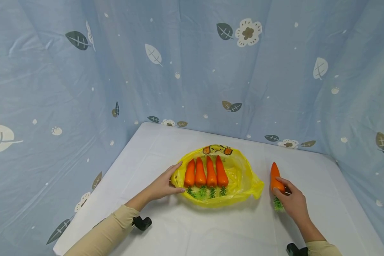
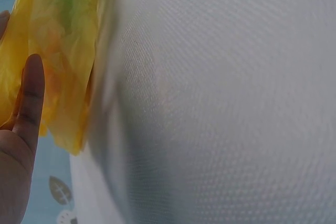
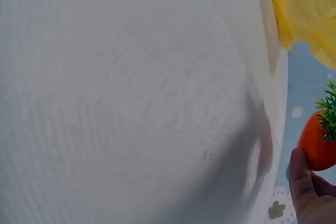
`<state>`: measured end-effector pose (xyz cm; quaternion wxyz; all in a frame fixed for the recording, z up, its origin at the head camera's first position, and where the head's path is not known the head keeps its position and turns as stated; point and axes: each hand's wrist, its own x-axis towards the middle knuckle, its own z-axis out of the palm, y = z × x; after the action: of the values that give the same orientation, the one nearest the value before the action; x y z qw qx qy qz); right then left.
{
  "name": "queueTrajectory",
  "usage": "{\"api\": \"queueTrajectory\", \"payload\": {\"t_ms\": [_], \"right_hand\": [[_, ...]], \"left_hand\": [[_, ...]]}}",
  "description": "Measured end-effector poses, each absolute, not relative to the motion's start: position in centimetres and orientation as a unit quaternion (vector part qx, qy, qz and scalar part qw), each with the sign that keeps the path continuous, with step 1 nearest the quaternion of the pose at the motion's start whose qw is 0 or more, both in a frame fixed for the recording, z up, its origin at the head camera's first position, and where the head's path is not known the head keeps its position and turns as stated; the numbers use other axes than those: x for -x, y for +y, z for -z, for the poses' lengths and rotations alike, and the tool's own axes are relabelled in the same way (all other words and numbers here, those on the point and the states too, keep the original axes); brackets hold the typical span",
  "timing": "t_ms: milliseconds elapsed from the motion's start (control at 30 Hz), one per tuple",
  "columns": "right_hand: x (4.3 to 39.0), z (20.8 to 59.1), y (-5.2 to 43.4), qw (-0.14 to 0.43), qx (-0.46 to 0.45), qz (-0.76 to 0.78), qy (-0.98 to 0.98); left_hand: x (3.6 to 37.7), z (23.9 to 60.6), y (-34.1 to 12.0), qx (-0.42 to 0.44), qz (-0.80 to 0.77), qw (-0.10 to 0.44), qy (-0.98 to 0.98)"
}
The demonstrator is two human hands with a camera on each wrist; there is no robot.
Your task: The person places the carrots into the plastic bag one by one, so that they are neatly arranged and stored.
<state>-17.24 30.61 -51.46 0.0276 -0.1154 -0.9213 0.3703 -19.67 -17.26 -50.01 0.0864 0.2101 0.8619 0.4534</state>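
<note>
tabletop carrot (image 1: pixel 275 176), tip pointing away

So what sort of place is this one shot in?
Probably a makeshift recording booth, not a real kitchen: a table under a white cloth is walled in by a blue leaf-and-flower printed fabric backdrop. The only props are plastic-looking carrots, four in a yellow bag and one under the right hand.

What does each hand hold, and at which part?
Right hand grips a carrot at its leafy end. Left hand touches the bag rim.
</note>
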Motion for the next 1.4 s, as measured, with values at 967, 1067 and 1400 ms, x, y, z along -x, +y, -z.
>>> {"api": "queueTrajectory", "payload": {"t_ms": [967, 1067, 1400], "right_hand": [[16.1, 48.6, 29.0, 0.073, 0.043, -0.405, -0.91], [16.0, 48.4, 29.0, 0.074, 0.038, -0.407, -0.91], [15.8, 47.9, 29.0, 0.107, 0.018, -0.406, -0.907]], "left_hand": [[19.7, 50.0, -17.2, -0.211, -0.458, 0.089, 0.859], [19.7, 50.1, -17.2, -0.215, -0.458, 0.086, 0.858], [19.8, 50.1, -17.2, -0.213, -0.455, 0.084, 0.86]]}}
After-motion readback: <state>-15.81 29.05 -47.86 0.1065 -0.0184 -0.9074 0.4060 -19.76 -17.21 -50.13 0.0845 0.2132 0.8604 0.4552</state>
